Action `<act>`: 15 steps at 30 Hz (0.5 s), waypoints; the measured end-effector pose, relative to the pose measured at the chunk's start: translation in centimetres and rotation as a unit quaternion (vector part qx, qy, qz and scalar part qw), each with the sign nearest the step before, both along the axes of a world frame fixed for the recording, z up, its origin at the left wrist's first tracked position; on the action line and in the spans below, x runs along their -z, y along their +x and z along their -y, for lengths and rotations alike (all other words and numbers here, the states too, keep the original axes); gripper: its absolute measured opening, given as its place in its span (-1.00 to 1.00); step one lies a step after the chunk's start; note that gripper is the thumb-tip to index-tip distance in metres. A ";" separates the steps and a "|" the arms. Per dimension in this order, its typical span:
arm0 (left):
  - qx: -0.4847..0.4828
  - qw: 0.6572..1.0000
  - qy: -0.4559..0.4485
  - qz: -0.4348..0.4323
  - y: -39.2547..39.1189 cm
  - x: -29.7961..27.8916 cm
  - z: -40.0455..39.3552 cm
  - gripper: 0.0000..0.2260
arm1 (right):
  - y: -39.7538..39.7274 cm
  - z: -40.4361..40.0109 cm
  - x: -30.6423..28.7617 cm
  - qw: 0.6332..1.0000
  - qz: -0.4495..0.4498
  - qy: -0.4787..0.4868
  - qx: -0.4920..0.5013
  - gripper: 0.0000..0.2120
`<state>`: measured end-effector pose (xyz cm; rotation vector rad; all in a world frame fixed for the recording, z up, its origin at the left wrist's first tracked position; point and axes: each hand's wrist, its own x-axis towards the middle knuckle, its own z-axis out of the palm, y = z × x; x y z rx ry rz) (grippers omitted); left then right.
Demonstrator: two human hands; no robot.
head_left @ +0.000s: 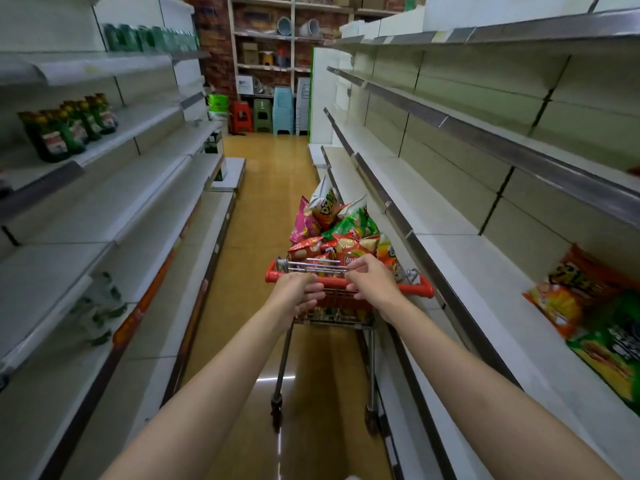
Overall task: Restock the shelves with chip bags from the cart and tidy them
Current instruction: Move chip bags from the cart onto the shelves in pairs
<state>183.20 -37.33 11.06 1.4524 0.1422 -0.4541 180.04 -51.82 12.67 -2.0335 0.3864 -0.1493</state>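
Long white shelves run along both sides of a narrow shop aisle with a yellow-brown floor; the right shelves are almost bare, with only a few chip bags on the shelf lying flat at the near right; the left shelves carry some green bottles higher up and far less below. At the far end stand stacked plastic stools and a wooden rack with boxes.

The cart stands in the middle of the aisle, close beside the right shelves, and it is heaped with chip bags in red, green, pink and orange. The left hand grips the red handle with curled fingers; the right hand rests over the handle and the wire rim, its fingers bent round them, touching the nearest bag.

I judge the step to be bringing the cart into place; no bag is lifted yet. The next move calls for one hand to leave the handle, take a bag from the top of the heap, and set it on the right shelf next to the bags already there.
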 end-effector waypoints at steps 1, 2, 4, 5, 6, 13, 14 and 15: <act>-0.003 1.000 0.006 0.001 1.6 0.0 0.6 -0.82 | 1.5 0.7 0.1 1.000 -0.001 0.005 -0.001 -0.90; -0.007 1.000 0.011 0.003 3.2 0.0 1.1 -0.83 | 3.1 1.4 0.2 1.000 0.000 0.010 -0.004 -0.91; -0.012 1.000 0.023 0.012 6.9 -0.2 2.3 -0.81 | 6.6 2.9 0.5 1.000 0.003 0.024 -0.009 -0.91; -0.014 0.999 0.029 0.016 8.8 -0.3 3.0 -0.80 | 8.3 3.7 0.6 0.999 0.003 0.030 -0.013 -0.92; -0.016 0.999 0.032 0.020 10.6 -0.5 3.8 -0.81 | 10.1 4.6 0.7 0.999 0.001 0.034 -0.016 -0.92; -0.021 0.999 0.047 0.018 20.4 -0.3 10.1 -0.85 | 20.5 11.7 0.4 0.999 -0.009 0.020 -0.042 -0.88; -0.017 0.998 0.053 0.019 21.4 0.1 10.6 -0.86 | 21.7 12.5 0.6 0.999 -0.012 0.022 -0.044 -0.88; -0.016 0.998 0.062 0.019 22.4 0.4 11.1 -0.88 | 22.8 13.1 0.9 0.998 -0.019 0.027 -0.045 -0.87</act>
